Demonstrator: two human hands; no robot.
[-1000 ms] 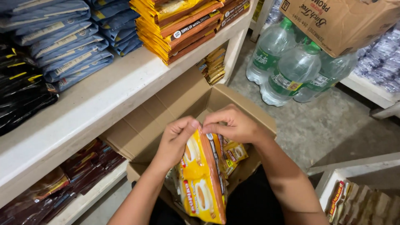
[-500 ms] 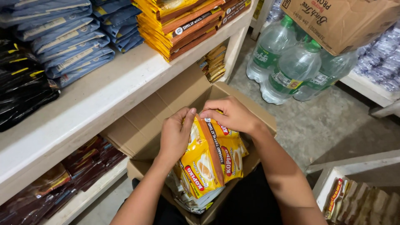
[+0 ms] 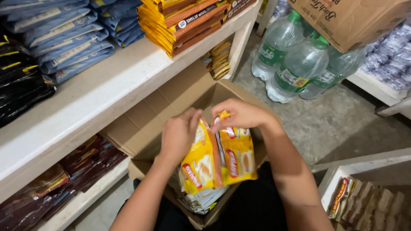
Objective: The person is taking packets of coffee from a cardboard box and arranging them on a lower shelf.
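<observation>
Yellow packets [image 3: 216, 164] hang under both hands' grip (over carton [image 3: 171, 107]).

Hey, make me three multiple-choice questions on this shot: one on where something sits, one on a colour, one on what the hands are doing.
1. Where do the water bottles stand?
A. on the floor at upper right
B. on the white shelf
C. inside the cardboard box

2. What colour are the packets in the hands?
A. blue
B. mainly yellow
C. black

3. How are the left hand and right hand placed?
A. both resting empty on the shelf
B. one holding a bottle
C. both gripping the packets' top edges above the open cardboard box

Answers: 1 A, the bottles stand on bare concrete beside the white shelf. 2 B, yellow wrappers with red and orange print. 3 C, fingers pinch the tops over the box.
</observation>
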